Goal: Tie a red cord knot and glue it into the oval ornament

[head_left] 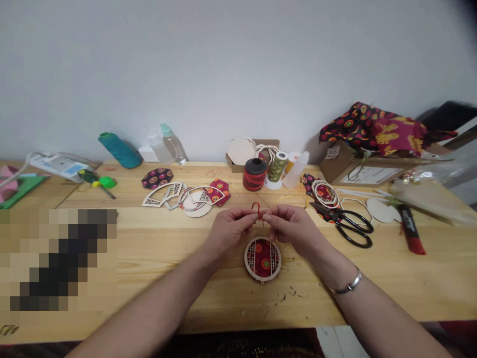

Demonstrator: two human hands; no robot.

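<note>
Between my two hands a looped red cord point(255, 206) is pinched, its loop standing up above the fingertips. My left hand point(234, 223) grips it from the left with thumb and forefinger. From the other side my right hand point(286, 223) pinches the cord close to the same spot, fingers nearly touching the left ones. Just below the hands, flat on the table, lies a round ornament point(263, 259) with a pale wooden lattice frame over dark red patterned fabric. Whether the cord is joined to the ornament is hidden by my fingers.
Black-handled scissors point(354, 226) lie at the right, near a small framed piece point(326, 194). Behind my hands stand a red thread spool point(255, 175), a green spool point(278, 169) and a glue bottle point(297, 171). Fan-shaped wooden frames point(162, 195) lie to the left. A fabric-topped cardboard box point(343, 166) sits back right.
</note>
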